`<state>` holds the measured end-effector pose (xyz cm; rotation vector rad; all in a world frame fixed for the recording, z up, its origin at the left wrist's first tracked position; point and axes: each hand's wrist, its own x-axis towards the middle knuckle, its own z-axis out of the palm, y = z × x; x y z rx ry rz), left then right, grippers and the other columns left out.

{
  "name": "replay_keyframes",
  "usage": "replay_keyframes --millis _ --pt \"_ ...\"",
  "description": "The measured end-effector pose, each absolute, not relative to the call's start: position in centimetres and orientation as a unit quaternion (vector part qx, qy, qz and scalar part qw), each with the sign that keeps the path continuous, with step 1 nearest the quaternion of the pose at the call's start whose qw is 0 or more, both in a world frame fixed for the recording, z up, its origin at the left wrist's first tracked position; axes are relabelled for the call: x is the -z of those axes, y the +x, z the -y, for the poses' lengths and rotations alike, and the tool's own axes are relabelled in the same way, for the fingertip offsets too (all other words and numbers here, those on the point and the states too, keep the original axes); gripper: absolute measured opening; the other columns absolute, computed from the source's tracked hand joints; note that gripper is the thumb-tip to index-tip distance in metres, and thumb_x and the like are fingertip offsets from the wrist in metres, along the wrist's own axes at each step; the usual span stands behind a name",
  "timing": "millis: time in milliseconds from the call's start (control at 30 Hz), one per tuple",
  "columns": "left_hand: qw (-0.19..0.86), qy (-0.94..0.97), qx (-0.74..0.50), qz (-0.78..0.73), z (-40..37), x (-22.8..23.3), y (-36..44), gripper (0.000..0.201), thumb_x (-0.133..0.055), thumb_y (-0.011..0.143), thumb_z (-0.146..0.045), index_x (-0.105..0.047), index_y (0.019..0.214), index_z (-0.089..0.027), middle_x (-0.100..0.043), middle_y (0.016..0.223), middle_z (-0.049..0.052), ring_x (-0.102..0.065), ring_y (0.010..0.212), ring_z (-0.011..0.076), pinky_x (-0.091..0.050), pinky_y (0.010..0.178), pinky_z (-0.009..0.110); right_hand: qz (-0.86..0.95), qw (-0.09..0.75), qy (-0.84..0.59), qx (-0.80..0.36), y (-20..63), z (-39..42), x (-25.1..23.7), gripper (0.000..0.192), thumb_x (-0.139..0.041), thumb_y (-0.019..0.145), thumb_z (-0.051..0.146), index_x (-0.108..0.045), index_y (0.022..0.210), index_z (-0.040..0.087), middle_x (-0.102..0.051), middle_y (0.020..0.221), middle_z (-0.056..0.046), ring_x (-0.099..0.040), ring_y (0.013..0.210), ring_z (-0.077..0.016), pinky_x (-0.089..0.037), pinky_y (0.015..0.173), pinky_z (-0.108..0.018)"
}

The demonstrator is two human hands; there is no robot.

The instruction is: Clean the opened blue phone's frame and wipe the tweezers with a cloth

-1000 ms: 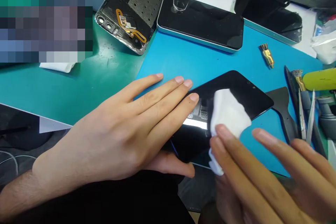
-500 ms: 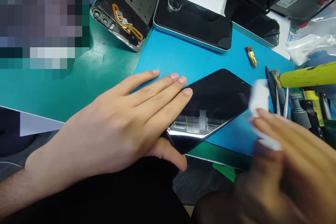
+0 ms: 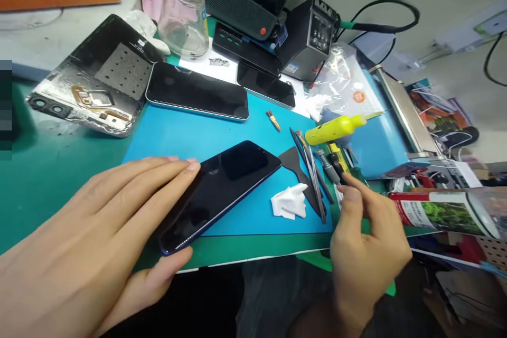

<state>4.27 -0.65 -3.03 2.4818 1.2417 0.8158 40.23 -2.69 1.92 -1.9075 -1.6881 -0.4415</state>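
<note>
A dark smartphone (image 3: pixel 227 182) lies screen up, slanting across the blue mat's front. My left hand (image 3: pixel 114 227) grips its near left end, with the fingers along one edge and the thumb at the lower edge. To the right, my right hand (image 3: pixel 368 240) is closed in a pinch beside the tools; what its fingertips hold, if anything, I cannot make out. A crumpled white tissue (image 3: pixel 290 202) rests between the smartphone and the tools. Tweezers (image 3: pixel 316 179), a dark flat scraper (image 3: pixel 295 161) and a grey-capped tool (image 3: pixel 328 167) lie near my right hand.
Behind are another phone (image 3: pixel 198 92), an opened phone back (image 3: pixel 99 82) and a glass jar (image 3: pixel 184 16). A yellow bottle (image 3: pixel 336 129) with a thin nozzle lies right of a small brass brush (image 3: pixel 273 120). A red-labelled container (image 3: pixel 439 211) lies at the right.
The white tissue has left my right hand and lies on the mat. My right hand has gone to the tools. The view has swung right; my left hand stays at the smartphone.
</note>
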Motion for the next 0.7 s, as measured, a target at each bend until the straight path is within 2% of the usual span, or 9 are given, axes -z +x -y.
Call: replay_keyframes --millis 100,200,267,333,400,467,500,633,700 --pt "0.126 0.851 -0.265 -0.435 0.7 3.3 3.9 0.080 -0.055 0.116 -0.069 -0.039 0.188 -0.037 -0.059 0.182 0.000 -0.061 0.161 0.0373 -0.028 0.151 0.042 0.631 0.245 -0.719 0.156 40.2 1.5 -1.5 0.036 -0.066 0.119 0.049 -0.091 0.117 0.022 -0.086 0.114 -0.010 -0.079 0.092 -0.0238 -0.055 0.077 -0.037" --pt "0.141 0.845 -0.284 -0.431 0.5 3.2 3.9 0.065 -0.049 0.123 -0.051 -0.041 0.186 -0.042 -0.058 0.183 -0.009 -0.059 0.166 0.0249 -0.025 0.152 0.028 0.647 0.220 -0.716 0.144 40.0 0.2 -1.4 0.030 -0.072 0.116 0.048 -0.089 0.109 0.024 -0.084 0.108 -0.007 -0.073 0.083 -0.0215 -0.047 0.072 -0.037" --pt "0.132 0.842 -0.305 -0.425 0.3 3.0 4.1 0.060 -0.048 0.124 -0.043 -0.046 0.184 -0.041 -0.062 0.180 -0.012 -0.061 0.164 0.0185 -0.025 0.149 0.020 0.649 0.240 -0.706 0.148 40.1 -0.3 -1.2 0.026 -0.074 0.114 0.044 -0.087 0.104 0.023 -0.084 0.102 -0.007 -0.075 0.083 -0.0233 -0.047 0.073 -0.037" --pt "0.126 0.834 -0.325 -0.428 0.0 2.6 4.2 0.055 -0.049 0.124 -0.041 -0.054 0.179 -0.037 -0.068 0.174 -0.012 -0.066 0.160 0.0170 -0.033 0.146 0.019 0.641 0.300 -0.687 0.165 40.6 -0.6 -0.9 0.020 -0.081 0.110 0.040 -0.086 0.103 0.022 -0.085 0.095 -0.007 -0.080 0.081 -0.0252 -0.051 0.073 -0.037" --pt "0.134 0.822 -0.335 -0.440 -0.2 2.2 4.3 0.050 -0.047 0.125 -0.041 -0.060 0.173 -0.035 -0.073 0.169 -0.011 -0.070 0.155 0.0173 -0.044 0.140 0.021 0.621 0.394 -0.651 0.186 41.2 -1.0 -0.4 0.018 -0.088 0.103 0.033 -0.085 0.116 0.020 -0.085 0.097 -0.007 -0.084 0.078 -0.0264 -0.059 0.074 -0.037" --pt "0.142 0.816 -0.333 -0.450 -0.4 1.8 4.2 0.047 -0.046 0.126 -0.040 -0.063 0.169 -0.034 -0.074 0.168 -0.011 -0.072 0.152 0.0172 -0.050 0.136 0.023 0.597 0.491 -0.599 0.209 41.7 -1.4 0.1 0.035 -0.091 0.097 0.025 -0.079 0.129 0.019 -0.082 0.104 -0.006 -0.088 0.079 -0.0278 -0.065 0.072 -0.037" --pt "0.145 0.816 -0.330 -0.451 -0.4 1.6 4.2 0.047 -0.046 0.126 -0.039 -0.064 0.169 -0.033 -0.074 0.167 -0.010 -0.072 0.151 0.0169 -0.052 0.134 0.024 0.584 0.534 -0.570 0.220 41.8 -1.7 0.3 0.037 -0.092 0.095 0.023 -0.077 0.129 0.019 -0.079 0.106 -0.005 -0.089 0.081 -0.0296 -0.067 0.070 -0.038" --pt "0.169 0.816 -0.332 -0.442 -0.7 0.6 4.4 0.050 -0.048 0.125 -0.048 -0.064 0.171 -0.034 -0.079 0.161 -0.003 -0.075 0.150 0.0248 -0.063 0.130 0.039 0.525 0.647 -0.482 0.272 40.8 -2.2 1.0 0.028 -0.098 0.089 0.038 -0.081 0.096 0.017 -0.066 0.084 -0.002 -0.087 0.075 -0.0336 -0.062 0.060 -0.040" --pt "0.184 0.812 -0.341 -0.437 -0.9 0.1 4.7 0.056 -0.048 0.123 -0.061 -0.065 0.171 -0.036 -0.082 0.156 0.000 -0.073 0.154 0.0310 -0.065 0.130 0.048 0.509 0.661 -0.481 0.269 40.1 -1.8 1.4 0.021 -0.097 0.091 0.036 -0.091 0.097 0.017 -0.071 0.079 -0.003 -0.085 0.072 -0.0300 -0.057 0.058 -0.038"
